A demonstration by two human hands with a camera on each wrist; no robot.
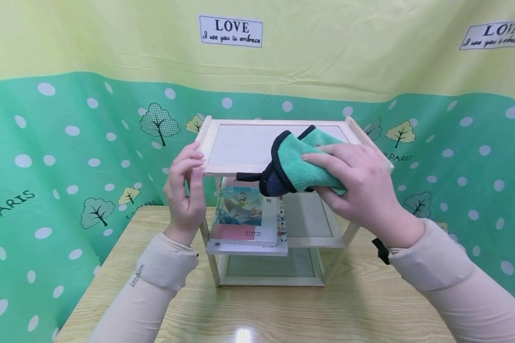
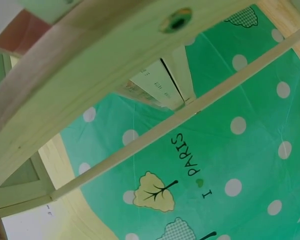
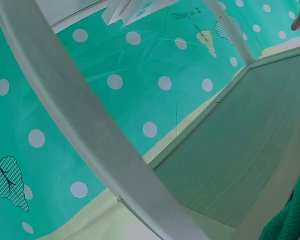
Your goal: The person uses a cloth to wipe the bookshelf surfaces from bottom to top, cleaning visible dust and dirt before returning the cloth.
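Observation:
A small wooden shelf rack (image 1: 240,143) with several tiers stands on the table. My left hand (image 1: 186,186) grips the left front corner of its top board, thumb at the front edge and fingers along the side rail. In my right hand (image 1: 358,178) is a folded green cloth (image 1: 304,164) with black trim and a dark loop hanging toward the left. The cloth lies over the front right part of the top board. In the right wrist view, the green cloth (image 3: 290,215) shows at the lower right corner, beside the top panel (image 3: 230,140).
Books (image 1: 244,214) lie stacked on the left of the middle shelf, jutting past its front edge. The wooden table (image 1: 223,314) extends around the rack. Behind hangs a green and yellow curtain (image 1: 90,157) with dots and trees.

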